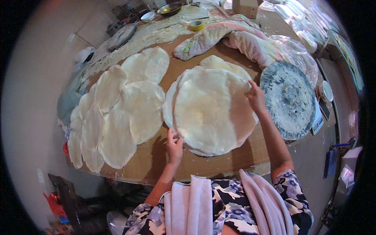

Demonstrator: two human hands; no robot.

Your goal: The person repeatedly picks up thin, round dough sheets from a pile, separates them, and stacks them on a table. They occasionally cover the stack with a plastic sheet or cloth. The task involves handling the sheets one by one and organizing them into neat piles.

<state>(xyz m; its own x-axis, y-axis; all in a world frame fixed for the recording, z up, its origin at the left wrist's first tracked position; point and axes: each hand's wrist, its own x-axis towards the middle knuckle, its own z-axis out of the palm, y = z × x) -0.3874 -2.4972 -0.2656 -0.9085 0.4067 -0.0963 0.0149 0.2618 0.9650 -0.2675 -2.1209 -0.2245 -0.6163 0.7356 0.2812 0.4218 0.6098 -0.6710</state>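
Observation:
A large round sheet of thin dough [211, 108] lies over other round sheets in a stack in front of me. My right hand [255, 95] pinches its upper right edge between thumb and fingers. At its lower left edge is my left hand [175, 145], thumb and fingertips close to the rim; whether they grip the sheet is hard to tell. Left of the stack, several more thin dough rounds [144, 111] overlap one another on the brown table [205, 170]. A round, flour-dusted dark board [288, 100] rests beside my right forearm.
A bundled quilted cloth [211, 38] and clear plastic [296, 50] lie behind the stack. A yellow tape roll [196, 25], a white bowl [148, 16], a dark pan [169, 8] and another round board [122, 37] stand farther back. At right are a white cup [326, 91] and a scale [317, 119].

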